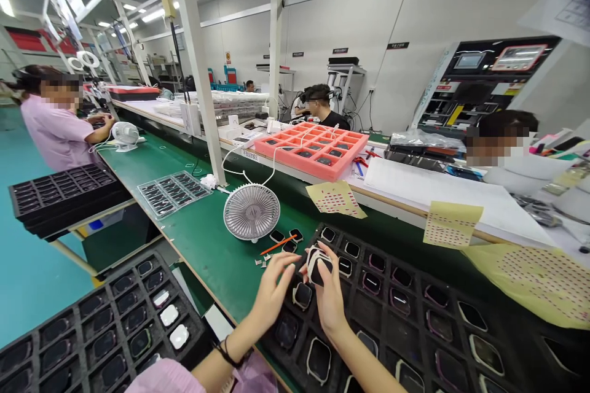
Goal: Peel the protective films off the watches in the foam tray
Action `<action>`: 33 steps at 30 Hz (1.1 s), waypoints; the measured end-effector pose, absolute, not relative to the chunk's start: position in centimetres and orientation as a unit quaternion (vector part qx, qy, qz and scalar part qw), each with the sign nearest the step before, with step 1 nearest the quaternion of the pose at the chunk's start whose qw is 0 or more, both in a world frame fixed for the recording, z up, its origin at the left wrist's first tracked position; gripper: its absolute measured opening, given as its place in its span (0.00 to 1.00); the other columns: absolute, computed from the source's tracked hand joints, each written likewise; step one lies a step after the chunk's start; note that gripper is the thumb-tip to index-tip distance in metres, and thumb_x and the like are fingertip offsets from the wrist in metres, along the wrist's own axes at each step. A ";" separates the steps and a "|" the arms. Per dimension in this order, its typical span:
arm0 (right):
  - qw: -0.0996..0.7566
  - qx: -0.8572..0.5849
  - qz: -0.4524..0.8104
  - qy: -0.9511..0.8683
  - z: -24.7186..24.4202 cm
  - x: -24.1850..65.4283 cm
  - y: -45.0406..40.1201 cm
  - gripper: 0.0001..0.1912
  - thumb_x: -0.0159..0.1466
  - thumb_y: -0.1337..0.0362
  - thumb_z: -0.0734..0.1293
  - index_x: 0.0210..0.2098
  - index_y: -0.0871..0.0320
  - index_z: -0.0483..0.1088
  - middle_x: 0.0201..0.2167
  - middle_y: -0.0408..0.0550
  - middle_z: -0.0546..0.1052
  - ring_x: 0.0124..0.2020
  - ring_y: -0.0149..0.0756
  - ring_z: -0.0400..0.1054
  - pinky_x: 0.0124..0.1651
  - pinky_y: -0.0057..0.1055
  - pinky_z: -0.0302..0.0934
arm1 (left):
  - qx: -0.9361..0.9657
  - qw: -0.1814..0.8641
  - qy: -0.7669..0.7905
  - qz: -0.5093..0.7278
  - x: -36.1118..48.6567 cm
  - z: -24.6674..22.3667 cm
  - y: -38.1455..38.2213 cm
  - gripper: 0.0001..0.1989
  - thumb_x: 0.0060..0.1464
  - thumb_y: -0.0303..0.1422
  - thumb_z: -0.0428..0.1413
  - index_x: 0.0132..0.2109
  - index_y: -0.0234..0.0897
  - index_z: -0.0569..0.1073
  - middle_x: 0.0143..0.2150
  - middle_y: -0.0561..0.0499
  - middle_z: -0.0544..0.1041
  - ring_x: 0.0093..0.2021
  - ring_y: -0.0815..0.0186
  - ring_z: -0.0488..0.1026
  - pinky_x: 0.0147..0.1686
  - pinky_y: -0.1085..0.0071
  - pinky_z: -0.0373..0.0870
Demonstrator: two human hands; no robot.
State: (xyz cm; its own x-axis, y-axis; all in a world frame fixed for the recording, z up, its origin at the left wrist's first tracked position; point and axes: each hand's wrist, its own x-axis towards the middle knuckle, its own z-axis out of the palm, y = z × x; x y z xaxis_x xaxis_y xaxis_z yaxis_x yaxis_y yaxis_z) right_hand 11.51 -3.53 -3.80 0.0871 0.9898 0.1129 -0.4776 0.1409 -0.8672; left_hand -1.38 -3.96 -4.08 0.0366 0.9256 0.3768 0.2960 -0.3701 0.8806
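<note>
My right hand [330,298] is closed around a smartwatch case [318,265] with a dark face and pale rim, raised above a black foam tray [369,308]. It may be more than one case stacked; I cannot tell. Close by on the left, my left hand [275,282] has its fingers stretched out and nothing visible in them. Whether its fingertips touch the case is unclear. Many tray pockets hold similar watch cases, such as a pale-rimmed watch case [319,359]. Beyond my left hand lie an orange stick [278,245], several loose watch cases and small pale pieces.
A round fan [251,212] stands on the green bench [203,245]. Another foam tray [110,285] with watch cases sits at lower left. A pink foam tray [338,169] rests on the shelf, above hanging yellow sheets [453,223]. A person in pink [58,126] works at far left.
</note>
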 end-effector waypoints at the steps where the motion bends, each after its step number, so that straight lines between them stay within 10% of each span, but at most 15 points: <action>1: 0.649 -0.338 0.572 -0.369 -3.6 11.5 -3.4 0.23 0.62 0.53 0.64 0.55 0.48 0.60 0.44 0.45 0.74 0.36 0.36 0.70 0.39 0.34 0.62 | 0.676 0.243 0.513 0.471 -2.9 -4.8 -3.4 0.13 0.63 0.35 0.46 0.47 0.39 0.74 0.47 0.45 0.74 0.49 0.60 0.70 0.47 0.66 0.67; 16: 0.593 -0.323 0.675 -0.297 -2.3 11.1 -3.0 0.22 0.55 0.51 0.70 0.45 0.53 0.65 0.30 0.41 0.75 0.24 0.31 0.68 0.28 0.29 0.58 | 0.829 -0.010 0.489 0.272 -9.9 -10.3 0.6 0.15 0.65 0.30 0.43 0.36 0.35 0.73 0.38 0.47 0.78 0.39 0.62 0.72 0.42 0.62 0.63; 33: 0.312 -0.247 0.885 -0.244 -2.2 12.8 -1.7 0.14 0.58 0.55 0.64 0.35 0.61 0.69 0.20 0.43 0.74 0.16 0.32 0.66 0.17 0.26 0.44 | 0.922 -0.139 0.149 0.329 -6.2 0.8 -2.5 0.09 0.62 0.22 0.46 0.46 0.31 0.68 0.40 0.44 0.79 0.40 0.64 0.75 0.37 0.67 0.70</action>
State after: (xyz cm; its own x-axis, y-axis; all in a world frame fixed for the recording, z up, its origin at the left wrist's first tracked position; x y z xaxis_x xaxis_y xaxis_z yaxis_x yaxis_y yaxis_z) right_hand 12.82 -1.65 -2.23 -0.6842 0.6716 -0.2842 -0.4309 -0.6867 -0.5855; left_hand -6.18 -2.50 0.83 0.7395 0.1841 0.6474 0.3665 -0.9169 -0.1579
